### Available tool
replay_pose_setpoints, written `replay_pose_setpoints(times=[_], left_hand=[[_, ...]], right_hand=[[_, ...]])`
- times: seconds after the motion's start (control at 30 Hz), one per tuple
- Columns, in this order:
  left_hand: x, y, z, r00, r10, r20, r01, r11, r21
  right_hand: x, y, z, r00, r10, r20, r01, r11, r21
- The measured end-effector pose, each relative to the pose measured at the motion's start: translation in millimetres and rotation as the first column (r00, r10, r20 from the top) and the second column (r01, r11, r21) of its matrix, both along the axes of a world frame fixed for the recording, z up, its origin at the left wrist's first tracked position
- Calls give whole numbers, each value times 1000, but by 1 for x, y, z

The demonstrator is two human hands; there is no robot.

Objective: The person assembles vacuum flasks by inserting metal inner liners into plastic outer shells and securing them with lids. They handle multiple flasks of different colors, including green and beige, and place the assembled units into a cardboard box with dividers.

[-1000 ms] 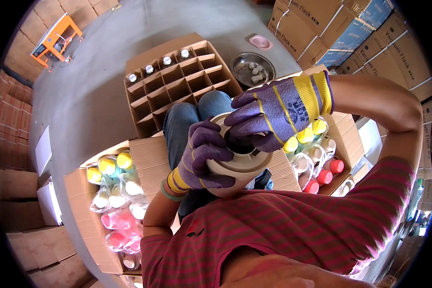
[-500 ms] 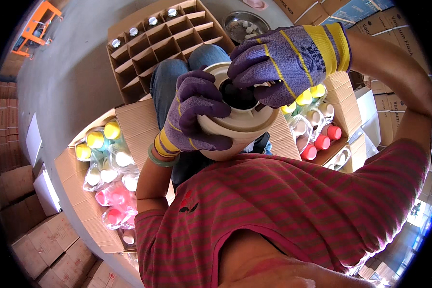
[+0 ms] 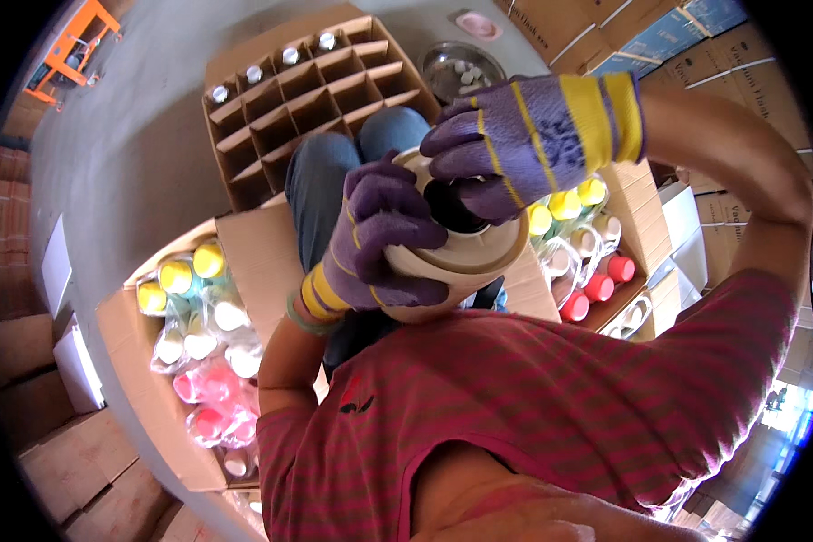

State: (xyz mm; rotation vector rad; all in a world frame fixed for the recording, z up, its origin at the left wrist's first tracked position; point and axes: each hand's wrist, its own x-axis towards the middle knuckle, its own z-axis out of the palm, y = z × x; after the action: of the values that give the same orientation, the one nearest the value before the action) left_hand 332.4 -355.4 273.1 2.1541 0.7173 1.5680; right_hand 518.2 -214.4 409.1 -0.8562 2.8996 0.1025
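Observation:
Above my lap a wide cream flask (image 3: pixel 504 251) stands tilted, its round, dark mouth facing up. My left hand (image 3: pixel 381 233), in a purple and yellow glove, is closed around the flask's left side, thumb low and fingers curled over the top. In a matching glove, my right hand (image 3: pixel 506 144) comes across from the right. Its bent fingers are closed at the far right rim of the mouth, tips partly down inside it. Whether anything small sits between those fingertips is hidden.
Ahead stands a divided carton (image 3: pixel 307 99) with several silvery-topped items in its far row. Open boxes of wrapped bottles with coloured caps flank me, left (image 3: pixel 122 361) and right (image 3: pixel 646 212). A metal bowl (image 3: pixel 434 86) holds small pale pieces. Stacked cartons (image 3: pixel 741 81) rise at the right.
The right hand has shifted slightly left and lower over the mouth, its fingers curling further in. The left hand keeps its hold; the flask sits a little lower in the picture.

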Motion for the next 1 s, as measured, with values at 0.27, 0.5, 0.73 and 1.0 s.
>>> replay_pose_setpoints(times=[0.27,0.5,0.73,1.0], left_hand=[[27,13,-24,957,289,-14,-289,957,-2],[83,31,-16,968,249,-20,-248,969,5],[18,26,-17,988,93,124,-101,993,66],[-24,24,-35,986,121,118,-128,990,55]], right_hand=[[2,5,-48,546,-758,356,829,551,-100],[40,10,-67,-366,-638,677,910,-398,116],[20,7,-44,475,-793,381,879,409,-245],[-17,7,8,529,-801,280,845,467,-258]])
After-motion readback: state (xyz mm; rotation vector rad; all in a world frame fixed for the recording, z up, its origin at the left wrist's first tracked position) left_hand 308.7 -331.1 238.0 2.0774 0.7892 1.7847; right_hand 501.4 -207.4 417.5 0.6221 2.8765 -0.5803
